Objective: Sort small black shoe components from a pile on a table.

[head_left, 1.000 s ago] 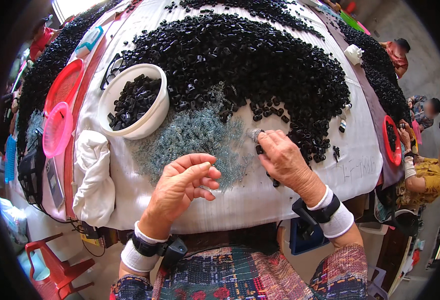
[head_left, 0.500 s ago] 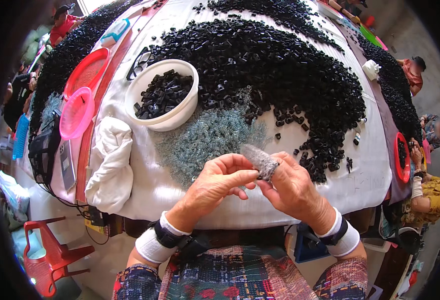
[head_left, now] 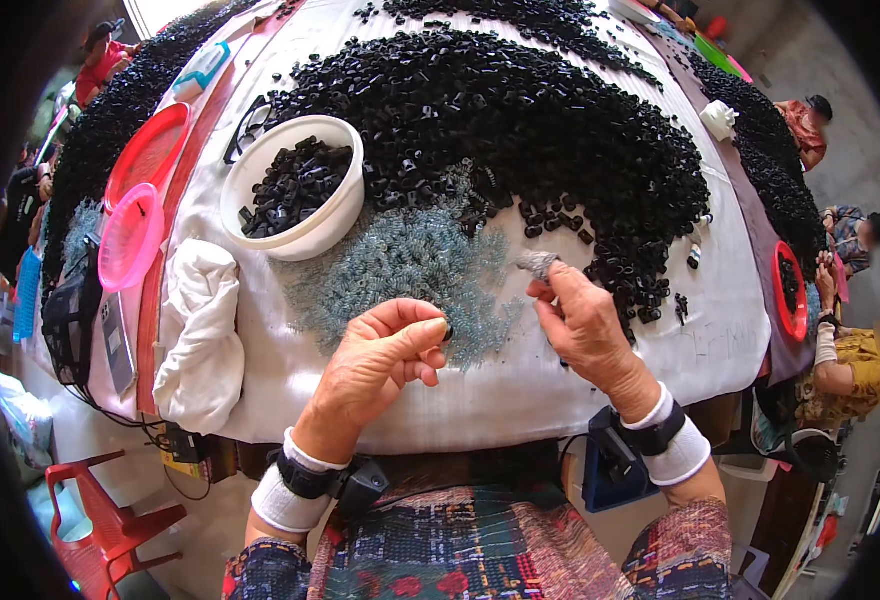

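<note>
Bright centre, black fisheye rim

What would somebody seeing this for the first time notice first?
Probably the huge heap of small black parts, sweeping across the white cloth toward the far side. In front of it lies a pile of silvery-blue springs, with a white bowl at its upper left. Nearer the wearer, the left hand pinches a small black piece.

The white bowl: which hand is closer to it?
Left. In view, the left hand is below and right of the white bowl; the right hand is farther right.
</note>
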Tool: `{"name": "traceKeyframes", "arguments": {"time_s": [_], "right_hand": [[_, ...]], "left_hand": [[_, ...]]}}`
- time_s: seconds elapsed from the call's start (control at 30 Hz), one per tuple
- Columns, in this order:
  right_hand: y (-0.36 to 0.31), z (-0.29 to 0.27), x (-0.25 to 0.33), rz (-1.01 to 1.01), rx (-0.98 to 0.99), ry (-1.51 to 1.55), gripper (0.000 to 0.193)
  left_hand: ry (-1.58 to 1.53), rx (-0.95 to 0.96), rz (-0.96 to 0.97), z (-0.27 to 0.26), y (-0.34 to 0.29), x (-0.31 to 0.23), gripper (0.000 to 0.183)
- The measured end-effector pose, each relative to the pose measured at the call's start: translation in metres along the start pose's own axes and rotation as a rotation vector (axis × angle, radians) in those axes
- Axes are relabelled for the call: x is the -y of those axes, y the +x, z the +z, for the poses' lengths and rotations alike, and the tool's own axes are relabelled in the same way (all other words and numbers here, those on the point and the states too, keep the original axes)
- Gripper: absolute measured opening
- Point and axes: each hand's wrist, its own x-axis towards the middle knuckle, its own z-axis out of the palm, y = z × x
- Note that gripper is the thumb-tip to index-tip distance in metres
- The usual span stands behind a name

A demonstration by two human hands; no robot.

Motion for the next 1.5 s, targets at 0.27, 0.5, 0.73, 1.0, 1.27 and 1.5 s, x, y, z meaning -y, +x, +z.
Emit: {"name": "traceKeyframes", "arguments": {"time_s": [0.27, 0.5, 0.73, 1.0, 1.27, 1.5], "right_hand": [[0.008, 0.006, 0.002, -0.154, 0.053, -0.176, 0.022], [0.011, 0.016, -0.001, -0.178, 0.183, -0.323, 0.033], [0.010, 0.015, 0.001, -0.171, 0.099, -0.295, 0.032], [0.006, -0.001, -0.001, -0.023, -0.040, -0.117, 0.020], [0.003, -0.009, -0.009, -0.040, 0.024, -0.177, 0.019], [-0.010, 0.010, -0.002, -0.125, 0.163, -0.420, 0.029]], "left_hand": [[0.084, -0.106, -0.044, 0.001, -0.002, -0.005, 0.017], [0.007, -0.013, 0.006, -0.006, 0.002, 0.000, 0.016], [0.181, -0.044, 0.002, 0.006, -0.001, -0.004, 0.020], [0.239, -0.046, 0.044, 0.014, -0.001, 0.001, 0.018], [0.214, -0.083, 0.066, 0.011, -0.003, 0.003, 0.019], [0.197, -0.073, 0.041, 0.015, -0.001, 0.004, 0.018]]}}
